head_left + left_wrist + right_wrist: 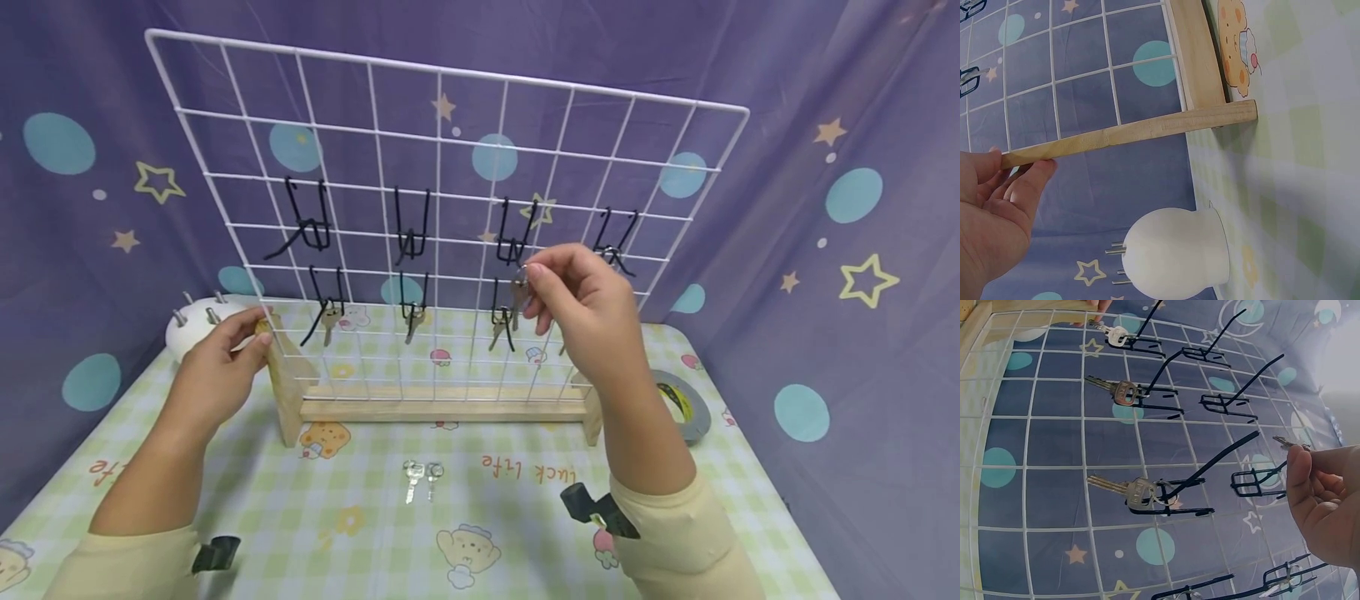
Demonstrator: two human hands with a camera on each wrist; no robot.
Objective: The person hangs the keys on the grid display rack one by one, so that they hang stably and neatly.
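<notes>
A white wire grid panel [450, 150] stands in a wooden stand [442, 404] and carries several black hooks [411, 225]. Keys hang on lower hooks [328, 321], [1132, 490]. My right hand [528, 279] pinches a silver key [517, 292] close to the tip of an upper-row hook [513, 237]. In the right wrist view that key [1290, 443] sticks out above the right hand's thumb [1294, 472], beside an empty hook [1254, 481]. My left hand [255, 329] grips the top of the stand's left upright [1129, 131]. Two loose keys [420, 477] lie on the tablecloth.
A white rounded holder with metal pegs [198, 321] [1175, 253] sits behind the left hand. A grey tape roll [686, 404] lies right of the stand. A purple star-print curtain [825, 250] surrounds the checked tablecloth [337, 517].
</notes>
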